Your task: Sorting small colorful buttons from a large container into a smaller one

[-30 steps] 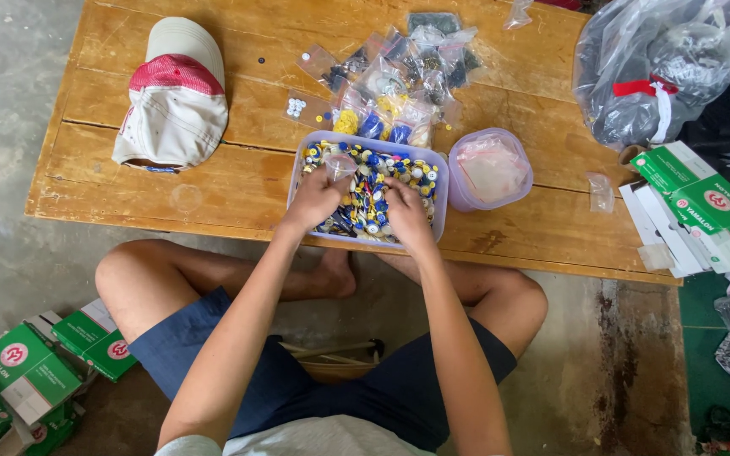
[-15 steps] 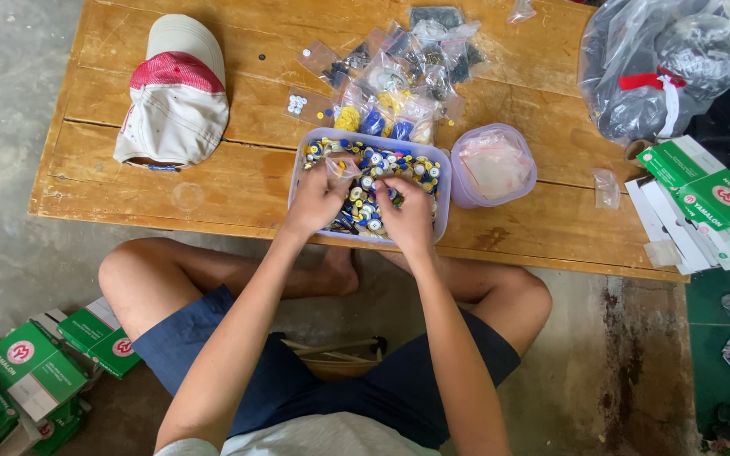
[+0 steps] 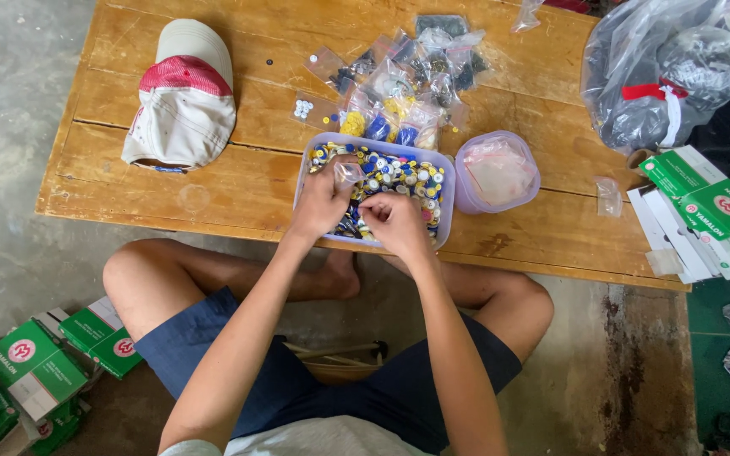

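At a low wooden table (image 3: 213,194), a seated person sorts buttons from a clear rectangular tub (image 3: 449,198). The left hand (image 3: 323,198) pinches a small clear bag (image 3: 348,173) at its 1 o'clock; the right hand (image 3: 394,224), fingers bunched over the buttons (image 3: 399,173), seemingly picks one to bag.

Low wooden plank table (image 3: 213,181), worn boards, dark seams, a stain near the front edge. Grey concrete floor (image 3: 19,127) to the left of it; under the right front corner the floor (image 3: 635,363) looks damp and rust-stained. Soft, even daylight, no hard shadows.
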